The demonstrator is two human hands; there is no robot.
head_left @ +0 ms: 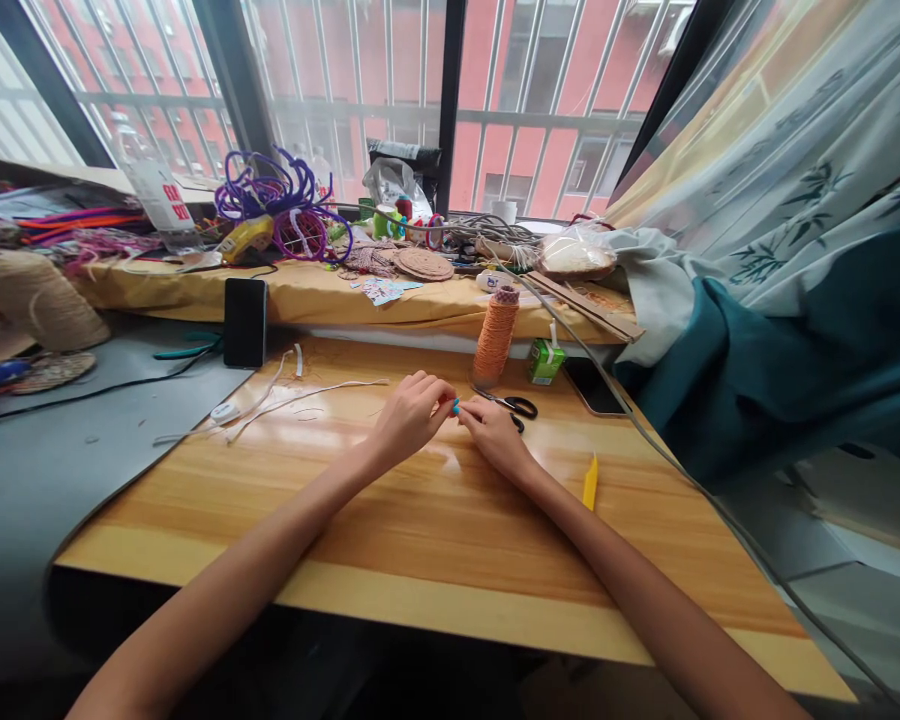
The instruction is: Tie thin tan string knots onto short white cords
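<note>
"Where are we finding the small blue piece?"

"We are finding it in front of the orange spool, a little to the spool's left, with both hands meeting at it."

"How are we reading the fingers?"

"On the left hand they are curling close together, thumb and forefinger pinching the blue piece. On the right hand they are lying close together, the tips reaching the same piece; we cannot tell whether they are pinching it too or only touching it."

"What are we seeing to the right of the spool?"

"Black-handled scissors are lying just in front of it and slightly to its right, near the right hand. A green carton is standing beside the spool on its right, and a flat phone is lying farther right. A yellow tool is resting in front of the spool, off to its right."

"And to the left?"

"Pale cords are trailing over the wooden tabletop left of the spool, and an upright phone is standing well apart from it, farther left."

"Behind it?"

"A cloth-covered ledge is running behind the spool, and a purple coil is sitting there, well to the spool's left."
</note>
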